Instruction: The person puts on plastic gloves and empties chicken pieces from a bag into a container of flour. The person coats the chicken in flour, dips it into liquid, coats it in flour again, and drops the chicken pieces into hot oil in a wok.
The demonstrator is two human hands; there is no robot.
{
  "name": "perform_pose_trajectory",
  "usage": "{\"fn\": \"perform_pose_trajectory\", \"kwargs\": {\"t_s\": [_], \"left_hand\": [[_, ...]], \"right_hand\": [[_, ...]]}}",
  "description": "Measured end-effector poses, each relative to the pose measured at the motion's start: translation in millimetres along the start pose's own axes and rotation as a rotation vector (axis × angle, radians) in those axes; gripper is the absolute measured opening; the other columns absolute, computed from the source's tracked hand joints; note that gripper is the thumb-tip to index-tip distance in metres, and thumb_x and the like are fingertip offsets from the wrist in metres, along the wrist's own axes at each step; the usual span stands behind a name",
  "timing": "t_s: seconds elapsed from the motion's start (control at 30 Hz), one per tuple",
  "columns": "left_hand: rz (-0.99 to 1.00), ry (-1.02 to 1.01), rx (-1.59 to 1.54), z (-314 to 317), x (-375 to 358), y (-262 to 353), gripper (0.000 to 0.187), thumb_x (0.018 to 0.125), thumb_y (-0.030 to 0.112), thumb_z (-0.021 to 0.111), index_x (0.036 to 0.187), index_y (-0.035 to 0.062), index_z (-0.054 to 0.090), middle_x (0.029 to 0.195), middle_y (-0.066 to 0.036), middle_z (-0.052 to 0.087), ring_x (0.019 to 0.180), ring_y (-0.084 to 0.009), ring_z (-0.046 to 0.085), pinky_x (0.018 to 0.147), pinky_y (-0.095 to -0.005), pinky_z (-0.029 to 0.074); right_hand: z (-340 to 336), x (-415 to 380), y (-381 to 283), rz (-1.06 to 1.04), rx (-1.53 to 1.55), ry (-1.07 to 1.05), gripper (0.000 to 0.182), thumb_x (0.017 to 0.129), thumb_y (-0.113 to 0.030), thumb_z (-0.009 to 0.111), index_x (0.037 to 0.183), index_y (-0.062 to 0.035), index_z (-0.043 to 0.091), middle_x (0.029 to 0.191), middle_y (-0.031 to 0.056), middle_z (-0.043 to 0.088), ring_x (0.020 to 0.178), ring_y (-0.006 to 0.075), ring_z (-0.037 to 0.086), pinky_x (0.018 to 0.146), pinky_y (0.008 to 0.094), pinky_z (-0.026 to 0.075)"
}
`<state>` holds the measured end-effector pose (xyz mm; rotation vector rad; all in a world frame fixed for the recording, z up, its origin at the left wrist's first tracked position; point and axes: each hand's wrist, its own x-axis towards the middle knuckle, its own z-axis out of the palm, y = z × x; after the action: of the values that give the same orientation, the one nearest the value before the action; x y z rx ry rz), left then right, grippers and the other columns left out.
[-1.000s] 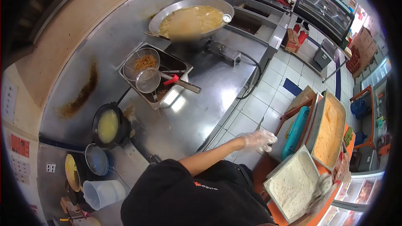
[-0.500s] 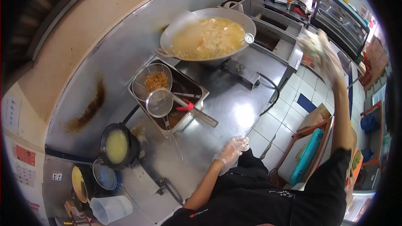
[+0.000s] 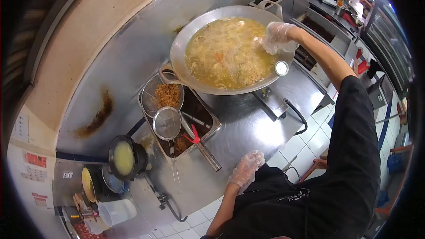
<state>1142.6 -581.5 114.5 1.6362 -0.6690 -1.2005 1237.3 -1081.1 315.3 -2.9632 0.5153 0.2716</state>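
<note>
My right hand (image 3: 278,38), in a clear plastic glove, is over the right side of a large wok (image 3: 179,46). Its fingers are bent together, with a pale bit at their tips that I cannot make out. Below it, bubbling yellow oil (image 3: 226,55) carries pale frying pieces and loose crumbs. A round dial thermometer (image 3: 281,68) sits on the wok's rim, near this hand. My left hand (image 3: 248,168), gloved too and specked with white, stays low by my body at the counter's edge. Its fingers are curled in, and nothing shows in them.
Left of the wok, a metal tray (image 3: 214,129) bears a strainer of brown crumbs (image 3: 168,96), a smaller sieve (image 3: 167,124) and a tool with a red clip (image 3: 193,135). A black pan of pale liquid (image 3: 124,157) and a clear plastic jug (image 3: 117,212) stand lower left.
My right hand has swung from out at the right, over the floor, in to the wok. The view has shifted, and the wok appears nearer. My left hand has stayed low.
</note>
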Motion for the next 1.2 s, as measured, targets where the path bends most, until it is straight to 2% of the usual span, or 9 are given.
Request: {"fn": "perform_pose_trajectory", "kwargs": {"t_s": [0.13, 0.47, 0.53, 0.73, 0.9, 0.93, 1.0, 1.07, 1.2], "left_hand": [[-0.03, 0.111, -0.086, 3, 10, 13, 0.046, 0.104, 0.039, 0.057, 0.133, 0.0039, 0.065, 0.142, -0.011, 0.058, 0.128, -0.0222, 0.057, 0.108, -0.0321, 0.044], [-0.133, 0.133, -0.055, 8, 19, 40, 0.051, 0.103, 0.036, 0.061, 0.142, 0.0036, 0.055, 0.139, -0.008, 0.059, 0.115, -0.0167, 0.062, 0.099, -0.0281, 0.05], [-0.289, 0.095, -0.164, 8, 14, 64, 0.052, 0.103, 0.038, 0.06, 0.142, 0.0033, 0.055, 0.138, -0.008, 0.06, 0.118, -0.0172, 0.062, 0.1, -0.0288, 0.049], [-0.108, -0.069, 0.027, 5, 8, 17, 0.05, 0.103, 0.036, 0.06, 0.14, 0.0039, 0.056, 0.137, -0.01, 0.062, 0.125, -0.0215, 0.059, 0.106, -0.0304, 0.045], [-0.031, -0.289, -0.081, 22, -3, -36, 0.049, 0.103, 0.031, 0.06, 0.143, 0.0034, 0.052, 0.134, -0.007, 0.062, 0.12, -0.0154, 0.059, 0.102, -0.0284, 0.046], [0.034, -0.324, -0.057, 24, -11, -44, 0.049, 0.104, 0.031, 0.061, 0.142, 0.003, 0.051, 0.131, -0.006, 0.063, 0.114, -0.0133, 0.06, 0.098, -0.0275, 0.048], [-0.033, -0.486, -0.046, 32, -30, -35, 0.049, 0.104, 0.029, 0.059, 0.144, 0.0018, 0.048, 0.135, -0.006, 0.061, 0.119, -0.0119, 0.059, 0.102, -0.0268, 0.046], [-0.183, -0.655, -0.036, 43, -48, -28, 0.05, 0.105, 0.027, 0.057, 0.147, 0.001, 0.047, 0.142, -0.007, 0.059, 0.13, -0.0125, 0.056, 0.111, -0.0271, 0.043], [-0.181, -0.89, -0.297, 90, -105, -42, 0.055, 0.103, 0.018, 0.064, 0.149, -0.0019, 0.04, 0.139, -0.011, 0.059, 0.128, -0.0189, 0.057, 0.109, -0.0326, 0.047]], "right_hand": [[38, 53, 36, -0.456, -0.226, -0.064, 0.032, 0.093, -0.03, 0.064, 0.086, -0.0009, 0.077, 0.085, 0.0238, 0.071, 0.068, 0.0343, 0.064, 0.068, 0.0408, 0.054], [-6, 40, 71, -0.317, -0.659, 0.296, 0.02, 0.098, -0.016, 0.059, 0.105, -0.001, 0.071, 0.097, 0.0184, 0.071, 0.089, 0.0295, 0.069, 0.082, 0.0399, 0.054], [-26, -11, 63, -0.24, 0.354, 0.534, 0.021, 0.097, -0.017, 0.063, 0.11, -0.0018, 0.07, 0.096, 0.0134, 0.069, 0.087, 0.0217, 0.066, 0.082, 0.0357, 0.054], [-17, -225, 16, -0.171, 0.812, 0.662, 0.041, 0.099, -0.039, 0.062, 0.116, -0.0018, 0.068, 0.108, 0.0053, 0.066, 0.095, 0.0152, 0.059, 0.083, 0.0303, 0.048], [90, -424, -58, 0.351, 0.937, 0.702, 0.043, 0.098, -0.036, 0.062, 0.126, -0.0044, 0.066, 0.098, 0.0046, 0.063, 0.084, 0.0145, 0.059, 0.073, 0.0316, 0.049], [135, -473, -58, 0.277, 0.392, 0.773, 0.041, 0.099, -0.037, 0.063, 0.125, -0.0055, 0.066, 0.095, 0.0032, 0.063, 0.079, 0.0125, 0.059, 0.069, 0.0298, 0.048], [205, -545, -111, 0.507, 0.397, 0.883, 0.036, 0.1, -0.038, 0.064, 0.12, -0.0078, 0.067, 0.09, -0.0001, 0.063, 0.073, 0.0094, 0.057, 0.064, 0.0263, 0.047], [232, -590, -193, 0.964, 1.09, 0.925, 0.036, 0.1, -0.042, 0.065, 0.117, -0.0104, 0.069, 0.091, -0.0019, 0.064, 0.073, 0.0072, 0.059, 0.064, 0.0239, 0.048], [255, -659, -314, 1.445, 1.03, 0.894, 0.043, 0.099, -0.048, 0.064, 0.112, -0.0085, 0.072, 0.088, -0.0001, 0.062, 0.075, 0.0097, 0.057, 0.065, 0.0288, 0.047]]}}
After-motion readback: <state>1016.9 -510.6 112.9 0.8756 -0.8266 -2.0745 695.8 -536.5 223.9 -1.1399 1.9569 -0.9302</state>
